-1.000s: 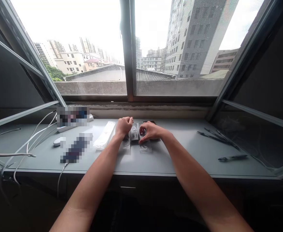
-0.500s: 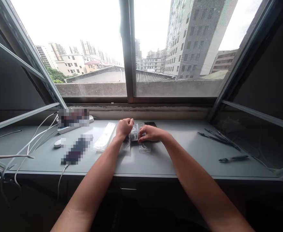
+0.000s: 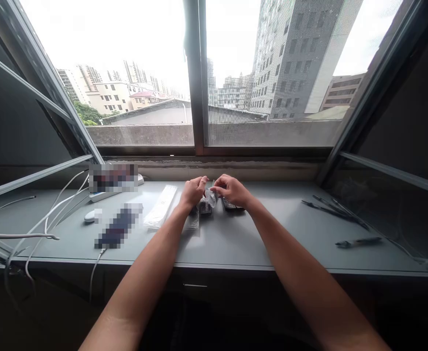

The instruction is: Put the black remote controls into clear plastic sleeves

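A small crumpled clear plastic bag (image 3: pixel 211 197) is raised between my two hands, just above the desk. My right hand (image 3: pixel 233 190) pinches it from the right with thumb and fingers. My left hand (image 3: pixel 194 192) is closed at its left side, its fingertips partly hidden behind the hand. Below the bag lies a small dark item (image 3: pixel 205 208), too small to name. Under my right hand a black item (image 3: pixel 232 205) with small light marks, perhaps a keypad, is partly covered. Another clear bag (image 3: pixel 193 222) lies flat beneath my left wrist.
White packets in clear wrap (image 3: pixel 161 207) lie left of my left hand. Farther left are a power strip (image 3: pixel 106 193) with cables, a white mouse (image 3: pixel 90 216) and a blurred-out item. Black pens or tools (image 3: pixel 358 242) lie at the right. The window stands behind the desk (image 3: pixel 290 234).
My right hand has lifted the clear bag from the desk and brought it up and left to my left hand. The dark items beneath show more. The view has shifted slightly.
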Action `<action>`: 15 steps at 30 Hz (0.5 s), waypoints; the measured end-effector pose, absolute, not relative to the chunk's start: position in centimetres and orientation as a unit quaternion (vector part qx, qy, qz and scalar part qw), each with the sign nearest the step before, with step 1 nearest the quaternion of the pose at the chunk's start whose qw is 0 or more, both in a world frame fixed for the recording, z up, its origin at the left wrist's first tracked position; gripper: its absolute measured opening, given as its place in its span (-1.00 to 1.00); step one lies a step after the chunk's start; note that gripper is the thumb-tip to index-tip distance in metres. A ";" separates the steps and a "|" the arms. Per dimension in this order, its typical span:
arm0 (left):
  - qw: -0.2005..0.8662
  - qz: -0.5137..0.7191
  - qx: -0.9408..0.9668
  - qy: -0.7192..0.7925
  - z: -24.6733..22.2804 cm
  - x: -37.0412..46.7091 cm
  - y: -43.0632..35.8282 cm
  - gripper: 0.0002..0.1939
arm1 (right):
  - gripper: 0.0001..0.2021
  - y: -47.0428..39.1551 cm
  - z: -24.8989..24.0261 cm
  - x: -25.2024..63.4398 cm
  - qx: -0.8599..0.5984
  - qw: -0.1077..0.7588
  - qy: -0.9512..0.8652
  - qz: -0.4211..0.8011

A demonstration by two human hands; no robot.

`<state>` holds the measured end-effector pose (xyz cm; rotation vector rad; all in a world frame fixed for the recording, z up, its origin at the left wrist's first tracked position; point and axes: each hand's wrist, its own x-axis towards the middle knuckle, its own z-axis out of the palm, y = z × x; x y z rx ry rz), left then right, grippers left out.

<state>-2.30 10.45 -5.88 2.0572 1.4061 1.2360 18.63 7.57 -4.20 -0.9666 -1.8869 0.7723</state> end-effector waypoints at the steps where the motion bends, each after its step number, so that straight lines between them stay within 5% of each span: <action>1: 0.202 0.440 0.723 0.492 -5.8 -2.2 10.4 -0.55 | -0.67 7.6 -4.2 18.5 -0.387 0.439 -0.750 0.308; 15: 0.543 0.483 0.567 0.388 -5.9 -1.6 10.3 -0.31 | -0.86 6.2 -3.8 17.2 -0.288 0.442 -0.826 0.197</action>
